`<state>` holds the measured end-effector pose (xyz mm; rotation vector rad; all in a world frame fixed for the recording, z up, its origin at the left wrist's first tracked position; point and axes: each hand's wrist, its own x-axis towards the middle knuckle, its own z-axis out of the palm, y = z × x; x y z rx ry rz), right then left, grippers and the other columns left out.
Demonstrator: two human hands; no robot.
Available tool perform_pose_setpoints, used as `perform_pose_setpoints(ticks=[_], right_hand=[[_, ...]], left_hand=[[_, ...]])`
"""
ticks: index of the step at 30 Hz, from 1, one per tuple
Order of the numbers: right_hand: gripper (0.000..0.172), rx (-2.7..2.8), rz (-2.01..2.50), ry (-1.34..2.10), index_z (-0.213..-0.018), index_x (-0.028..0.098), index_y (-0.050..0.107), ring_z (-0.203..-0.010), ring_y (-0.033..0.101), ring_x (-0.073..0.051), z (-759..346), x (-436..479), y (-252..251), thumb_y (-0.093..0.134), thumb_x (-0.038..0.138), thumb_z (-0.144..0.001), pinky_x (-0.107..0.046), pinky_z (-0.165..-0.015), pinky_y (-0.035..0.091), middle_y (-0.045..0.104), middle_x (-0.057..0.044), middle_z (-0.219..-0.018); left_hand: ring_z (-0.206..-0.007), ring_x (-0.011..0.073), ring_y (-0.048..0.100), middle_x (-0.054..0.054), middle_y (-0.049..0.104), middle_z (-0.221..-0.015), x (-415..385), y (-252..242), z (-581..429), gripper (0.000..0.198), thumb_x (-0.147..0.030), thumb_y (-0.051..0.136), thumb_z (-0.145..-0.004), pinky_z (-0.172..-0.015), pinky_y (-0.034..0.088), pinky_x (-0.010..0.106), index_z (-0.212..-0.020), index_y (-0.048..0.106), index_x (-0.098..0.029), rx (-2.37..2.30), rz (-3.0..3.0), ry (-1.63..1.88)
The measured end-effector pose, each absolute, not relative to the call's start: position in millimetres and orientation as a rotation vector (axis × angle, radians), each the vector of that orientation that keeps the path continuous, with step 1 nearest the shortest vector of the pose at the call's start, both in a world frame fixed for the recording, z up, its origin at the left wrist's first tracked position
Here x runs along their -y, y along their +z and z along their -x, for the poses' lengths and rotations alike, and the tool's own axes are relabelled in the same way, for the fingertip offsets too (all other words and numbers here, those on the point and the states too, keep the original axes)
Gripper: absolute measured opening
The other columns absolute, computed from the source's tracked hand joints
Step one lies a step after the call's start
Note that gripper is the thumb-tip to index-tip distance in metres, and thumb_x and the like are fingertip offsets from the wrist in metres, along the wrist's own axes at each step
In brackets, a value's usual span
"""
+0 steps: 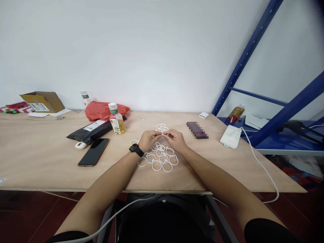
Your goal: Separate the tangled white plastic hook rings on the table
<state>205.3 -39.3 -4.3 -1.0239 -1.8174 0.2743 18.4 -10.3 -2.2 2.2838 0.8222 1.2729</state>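
My left hand (149, 140) and my right hand (176, 140) meet above the middle of the plywood table (50, 158). Pinched between their fingertips is a small white plastic ring (162, 134), mostly hidden by my fingers. Just below my hands lies a linked cluster of white rings (159, 158), and a smaller group of them (162, 127) sits beyond my fingertips. A black smartwatch (136, 150) circles my left wrist.
A black phone (93, 152) and a black package (88, 133) lie left, near a green-capped bottle (116, 118) and red plastic bag (105, 111). A cardboard box (43, 102) stands far left. Right are a blurred dark object (197, 130), white power bank (230, 136) and blue shelving (245, 64).
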Motion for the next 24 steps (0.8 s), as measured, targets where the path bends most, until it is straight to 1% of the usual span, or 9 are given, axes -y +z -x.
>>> perform_pose_setpoints(ticks=[4,10,15,19,21,24], right_hand=[[0.014,1.822,1.032,0.318,-0.088,0.021,0.071,-0.074,0.062,-0.017,-205.9,39.1,-4.1,0.063,0.032,-0.085,-0.029,-0.068,0.049,0.069,-0.005,-0.082],[0.013,1.875,1.019,0.421,-0.084,0.020,0.070,-0.072,0.062,-0.016,-210.2,36.3,-5.4,0.061,0.029,-0.085,-0.027,-0.066,0.047,0.069,-0.003,-0.081],[0.020,1.762,1.015,0.480,-0.094,0.019,0.069,-0.073,0.064,-0.016,-204.9,37.0,-7.8,0.061,0.034,-0.085,-0.028,-0.067,0.050,0.071,-0.004,-0.085],[0.017,1.785,1.075,0.330,-0.095,0.021,0.070,-0.075,0.065,-0.017,-205.6,34.6,-8.9,0.061,0.030,-0.085,-0.029,-0.071,0.051,0.072,-0.004,-0.088],[0.016,1.851,1.133,0.189,-0.096,0.022,0.071,-0.079,0.065,-0.017,-210.4,29.7,-9.5,0.058,0.026,-0.086,-0.030,-0.076,0.051,0.072,-0.004,-0.092],[0.021,1.961,1.224,0.045,-0.102,0.023,0.070,-0.085,0.064,-0.018,-219.1,20.4,-11.2,0.058,0.021,-0.086,-0.031,-0.080,0.050,0.071,-0.005,-0.099]], left_hand=[[-0.081,0.0175,0.070,0.005,0.075,-0.088,10.2,-2.2,-16.6,0.017,-0.032,0.061,-0.088,-0.076,0.054,0.029,-0.089,0.073,-0.019,-0.831,-2.329,1.252],[-0.078,0.0164,0.067,0.006,0.074,-0.086,11.2,-0.6,-15.4,0.017,-0.028,0.058,-0.090,-0.074,0.051,0.028,-0.086,0.071,-0.018,-0.774,-2.452,1.173],[-0.077,0.0159,0.065,0.005,0.072,-0.085,8.8,-4.2,-20.0,0.017,-0.029,0.057,-0.091,-0.074,0.050,0.028,-0.091,0.070,-0.018,-0.867,-2.422,1.289],[-0.077,0.0160,0.065,0.005,0.072,-0.086,3.3,-5.9,-15.5,0.018,-0.032,0.058,-0.089,-0.075,0.050,0.029,-0.092,0.070,-0.019,-0.931,-2.459,1.228],[-0.083,0.0175,0.065,0.005,0.073,-0.091,0.7,-5.5,-10.8,0.019,-0.032,0.058,-0.088,-0.081,0.050,0.032,-0.094,0.070,-0.019,-0.960,-2.523,1.119],[-0.093,0.0196,0.064,0.005,0.072,-0.100,0.1,-4.0,-5.4,0.019,-0.030,0.057,-0.087,-0.090,0.047,0.035,-0.095,0.072,-0.021,-1.055,-2.614,0.898]])
